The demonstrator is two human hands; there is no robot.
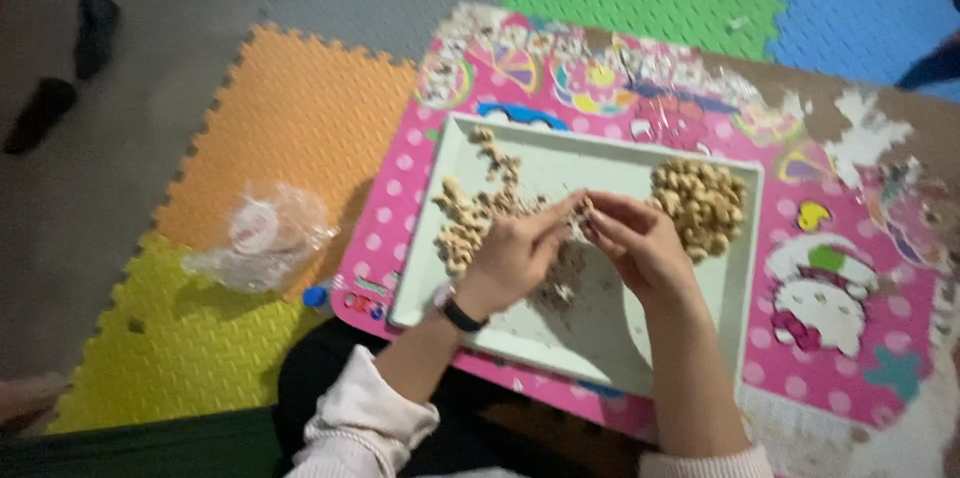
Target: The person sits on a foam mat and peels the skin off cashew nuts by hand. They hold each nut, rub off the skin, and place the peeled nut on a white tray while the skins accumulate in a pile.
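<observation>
Seen from above: left hand [515,256] and right hand [640,243] meeting fingertip to fingertip over the middle of a pale rectangular tray [600,333], both pinched closed on one small light-brown nut [582,208] held between them, just above the tray floor. Black wristband [460,315] on the left wrist, pale pink sleeves pushed up both forearms. Loose scatter of unshelled nuts [470,218] along the tray's left part, just beside the left hand; tidier heap of nuts [700,203] in the far right corner, near the right hand. Crumbs and bits of shell [560,283] under the hands. Tray resting on a low pink cartoon-printed table [850,358], its surface peeling at the right. Left of the table, on orange and yellow foam floor mats [290,118], a crumpled clear plastic bag [262,238]
</observation>
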